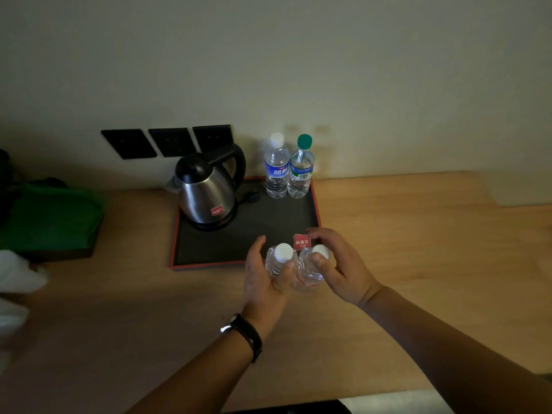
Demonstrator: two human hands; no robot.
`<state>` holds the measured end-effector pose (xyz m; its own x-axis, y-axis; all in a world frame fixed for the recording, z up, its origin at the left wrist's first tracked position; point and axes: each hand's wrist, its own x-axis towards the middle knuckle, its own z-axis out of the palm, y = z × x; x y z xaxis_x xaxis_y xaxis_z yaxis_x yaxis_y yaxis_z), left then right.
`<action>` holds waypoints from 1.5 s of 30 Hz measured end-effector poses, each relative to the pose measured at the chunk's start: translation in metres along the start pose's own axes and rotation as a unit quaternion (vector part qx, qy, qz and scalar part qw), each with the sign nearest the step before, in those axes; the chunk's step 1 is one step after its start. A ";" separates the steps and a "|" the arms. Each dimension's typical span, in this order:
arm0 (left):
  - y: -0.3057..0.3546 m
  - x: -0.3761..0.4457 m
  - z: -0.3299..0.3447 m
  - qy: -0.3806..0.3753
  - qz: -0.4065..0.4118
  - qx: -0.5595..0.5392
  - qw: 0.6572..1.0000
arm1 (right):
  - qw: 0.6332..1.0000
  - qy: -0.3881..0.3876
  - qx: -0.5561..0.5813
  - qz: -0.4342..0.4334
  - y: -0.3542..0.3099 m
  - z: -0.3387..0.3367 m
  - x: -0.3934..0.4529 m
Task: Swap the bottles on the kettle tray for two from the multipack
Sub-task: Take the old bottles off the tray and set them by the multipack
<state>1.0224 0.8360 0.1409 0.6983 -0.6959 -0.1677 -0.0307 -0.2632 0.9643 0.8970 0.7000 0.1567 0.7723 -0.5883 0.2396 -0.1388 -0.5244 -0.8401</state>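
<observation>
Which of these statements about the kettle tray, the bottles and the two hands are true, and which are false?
1. Two bottles stand upright at the back right of the tray. True.
2. Both of those bottles have white caps. False: the white-capped bottle stands beside a green-capped bottle.
3. The kettle lies on its side. False: it stands upright on the tray.
4. The left hand and right hand each hold one bottle. True.
5. The wristwatch is on the right wrist. False: left wrist.

Bare forearms, black-strapped wristwatch (243, 331) on left wrist
</observation>
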 end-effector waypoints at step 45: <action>0.160 0.096 0.245 -0.333 0.171 0.181 0.909 | 0.901 0.330 -0.079 0.270 0.056 -0.206 -0.042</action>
<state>0.9097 0.5632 0.2287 0.0188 -0.9971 -0.0743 -0.4818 -0.0742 0.8731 0.7290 0.5680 0.1999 0.0352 -0.9947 0.0969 -0.5106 -0.1012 -0.8539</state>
